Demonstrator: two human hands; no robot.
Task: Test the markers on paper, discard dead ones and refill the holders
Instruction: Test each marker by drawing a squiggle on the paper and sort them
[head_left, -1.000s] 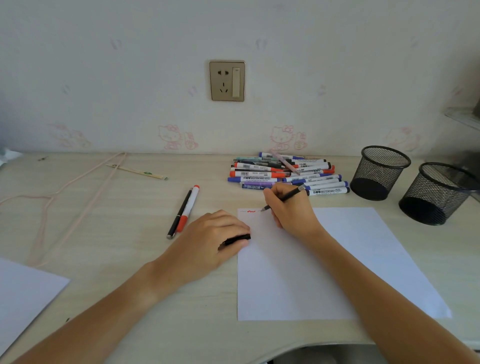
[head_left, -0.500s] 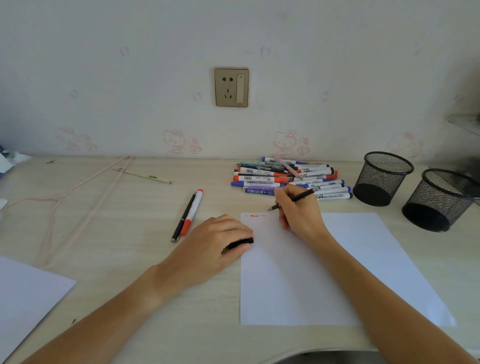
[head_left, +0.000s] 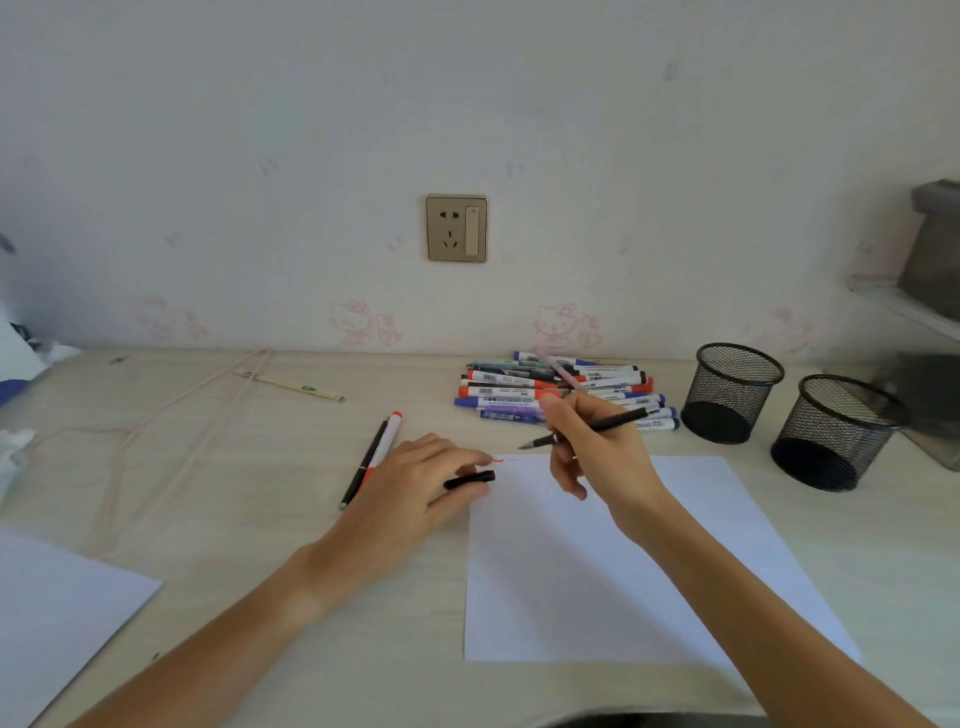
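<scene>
My right hand (head_left: 602, 452) grips an uncapped black pen (head_left: 618, 420), its tip lifted above the top edge of the white sheet (head_left: 597, 582). A small red squiggle (head_left: 498, 460) marks the sheet's top left corner. My left hand (head_left: 410, 493) rests beside the sheet's left edge and holds a black cap (head_left: 470, 480). A pile of markers (head_left: 524, 392) lies behind the sheet. Two black mesh holders stand at the right, one nearer the pile (head_left: 730, 392) and one further right (head_left: 834, 431). A black pen and a red-capped marker (head_left: 382, 447) lie side by side left of my left hand.
A second white sheet (head_left: 57, 613) lies at the front left corner. A pale cord (head_left: 176, 410) and a wrapped chopstick packet (head_left: 291, 385) lie at the back left. Crumpled white items (head_left: 13, 447) sit at the far left edge. A grey shelf unit (head_left: 930, 291) stands at the right.
My right hand has lifted the black pen off the paper and tilted it up. My left hand still holds the cap in the same spot. The camera has tilted up.
</scene>
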